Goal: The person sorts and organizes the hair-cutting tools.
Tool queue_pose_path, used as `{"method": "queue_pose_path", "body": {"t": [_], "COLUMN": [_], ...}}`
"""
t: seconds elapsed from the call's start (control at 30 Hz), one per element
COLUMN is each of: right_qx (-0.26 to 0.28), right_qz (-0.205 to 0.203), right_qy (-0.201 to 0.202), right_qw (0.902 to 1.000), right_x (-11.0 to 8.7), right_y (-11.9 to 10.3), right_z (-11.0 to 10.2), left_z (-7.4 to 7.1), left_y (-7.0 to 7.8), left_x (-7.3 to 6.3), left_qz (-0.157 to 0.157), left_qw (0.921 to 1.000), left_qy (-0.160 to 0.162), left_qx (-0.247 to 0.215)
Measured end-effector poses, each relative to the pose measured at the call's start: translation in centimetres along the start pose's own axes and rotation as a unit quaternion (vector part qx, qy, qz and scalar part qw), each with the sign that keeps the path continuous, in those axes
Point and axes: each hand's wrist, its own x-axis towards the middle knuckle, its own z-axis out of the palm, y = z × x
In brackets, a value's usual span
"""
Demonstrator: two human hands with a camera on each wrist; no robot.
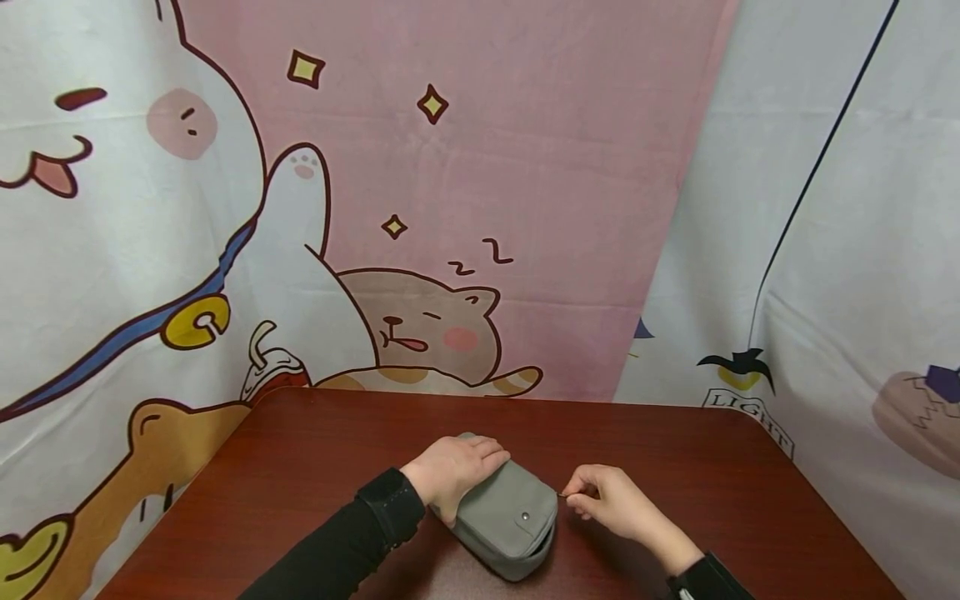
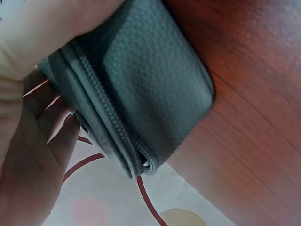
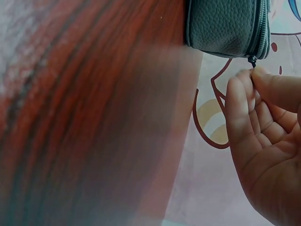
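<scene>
A grey pebbled-leather zip pouch (image 1: 506, 508) lies on the table, with a small metal snap (image 1: 525, 517) near one corner of its upper face. My left hand (image 1: 457, 473) grips its far left end, thumb on the near side and fingers over the far side. In the left wrist view the pouch's zipper (image 2: 101, 89) runs along its side, with a small gap at the corner. My right hand (image 1: 611, 500) pinches the small dark zipper pull (image 3: 253, 62) between thumb and forefinger at the pouch's right corner. In the left wrist view the thumb covers part of the pouch.
The reddish-brown wooden table (image 1: 300, 500) has rounded far corners. Behind it hangs a cartoon-printed cloth (image 1: 562, 208) in pink and white. Dark sleeves (image 1: 337, 542) cover both forearms.
</scene>
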Motion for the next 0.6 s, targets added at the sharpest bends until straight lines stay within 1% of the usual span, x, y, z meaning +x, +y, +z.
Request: {"method": "queue_pose_path", "body": {"t": [0.23, 0.43, 0.6], "right_qx": [-0.022, -0.031, -0.03], "right_qz": [0.008, 0.01, 0.012], "right_qy": [0.015, 0.016, 0.015], "right_qw": [0.9996, 0.9993, 0.9994], "right_x": [0.03, -0.03, -0.14], "right_y": [0.0, -0.07, -0.2], "right_z": [-0.14, -0.15, -0.13], "left_z": [-0.12, -0.2, 0.03], "left_y": [0.0, 0.14, 0.14], "left_x": [0.18, 0.24, 0.32], "left_qz": [-0.032, -0.04, -0.045], "left_qw": [0.9989, 0.9979, 0.9971], "left_qy": [-0.025, -0.03, -0.035], "left_qx": [-0.023, -0.041, -0.049]}}
